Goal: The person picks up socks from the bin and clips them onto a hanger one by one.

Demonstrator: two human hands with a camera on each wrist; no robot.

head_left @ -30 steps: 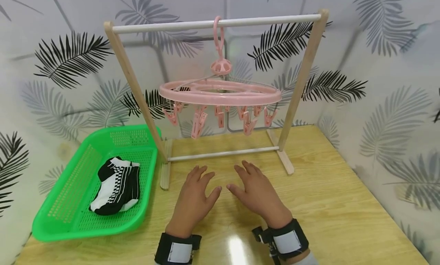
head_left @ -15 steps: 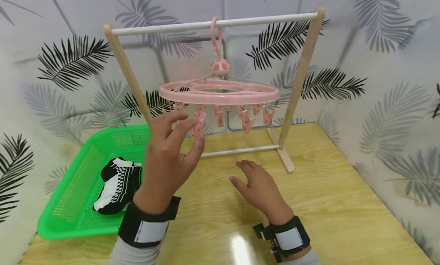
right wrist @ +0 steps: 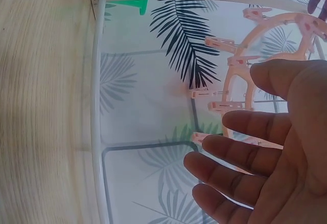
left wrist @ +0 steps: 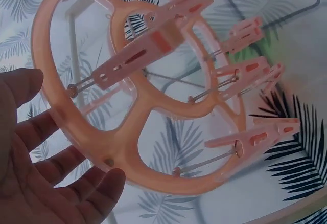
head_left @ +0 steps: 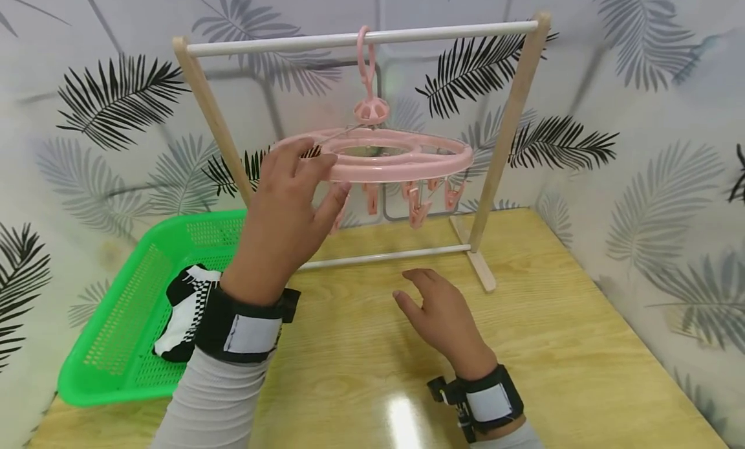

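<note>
A pink round clip hanger [head_left: 401, 171] with several pink clothespins [head_left: 417, 209] below its ring hangs by its hook from a rack's white top bar. My left hand [head_left: 288, 209] is raised at the ring's left side, fingertips right at the rim and thumb below it. Seen from the left wrist, the spread, bent fingers [left wrist: 56, 168] lie along the outer edge of the ring [left wrist: 127, 162], not closed round it. My right hand [head_left: 445, 316] is held low over the table in front of the rack, fingers relaxed and holding nothing.
A green basket [head_left: 87, 371] stands left on the wooden table [head_left: 570, 345], with black and white socks [head_left: 186, 313] inside, partly behind my left arm. The rack's wooden post [head_left: 512, 132] and lower white bar [head_left: 384, 258] stand behind my hands.
My left hand has risen from low over the table, past the hanging clothespins, to the left rim of the hanger. The right hand has stayed nearly in place.
</note>
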